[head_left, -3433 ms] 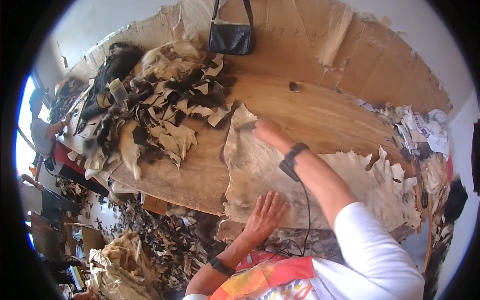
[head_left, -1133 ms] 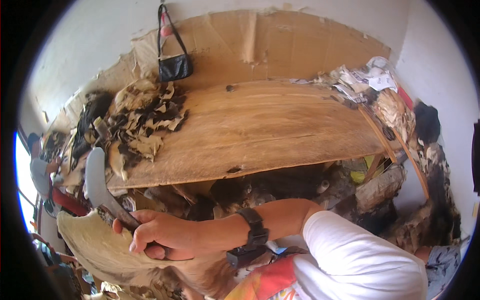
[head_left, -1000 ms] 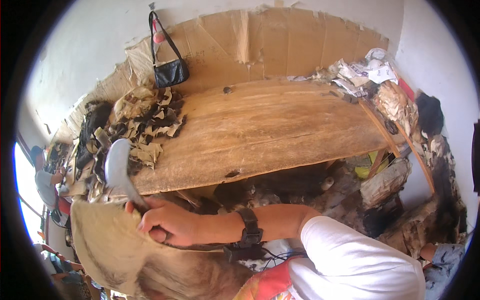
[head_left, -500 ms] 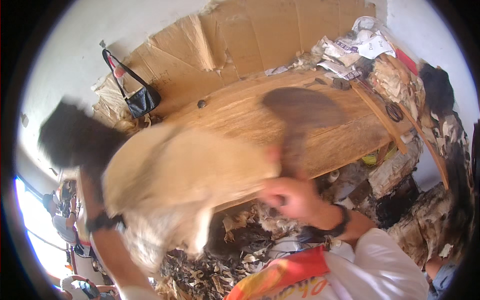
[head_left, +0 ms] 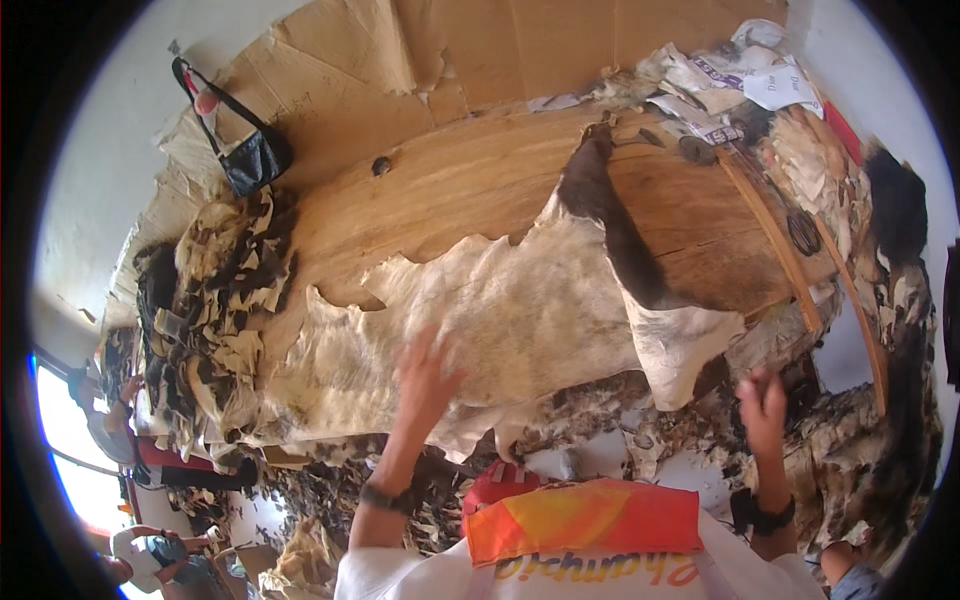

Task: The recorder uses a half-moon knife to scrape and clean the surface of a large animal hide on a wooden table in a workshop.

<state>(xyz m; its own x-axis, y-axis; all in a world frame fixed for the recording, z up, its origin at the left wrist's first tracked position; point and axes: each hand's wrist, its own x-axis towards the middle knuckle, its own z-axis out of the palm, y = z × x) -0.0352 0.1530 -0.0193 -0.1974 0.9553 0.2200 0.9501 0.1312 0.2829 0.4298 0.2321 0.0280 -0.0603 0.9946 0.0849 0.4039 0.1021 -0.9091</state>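
Observation:
A large animal hide (head_left: 500,310) lies spread along the wooden table (head_left: 430,190), its pale flesh side mostly up. On its right part a flap is folded over, showing dark brown fur (head_left: 610,215). My left hand (head_left: 428,380) is over the near half of the hide, fingers spread and slightly blurred; whether it touches the skin I cannot tell. My right hand (head_left: 763,405) is off the table's near edge, beside the hide's hanging right corner. Its fingers are half curled and apart, with nothing visible in them.
Hide scraps (head_left: 215,300) are heaped at the table's left end, and more scraps (head_left: 340,520) lie below. Wooden strips (head_left: 770,235) and a pile of skins and bags (head_left: 770,90) stand on the right. A black bag (head_left: 255,160) hangs by the cardboard (head_left: 560,50). Other people (head_left: 110,430) are at far left.
The hide, held up and blurred in my hands before, now lies flat across the table. Both hands have let go of it; my left moved right and my right moved away rightward.

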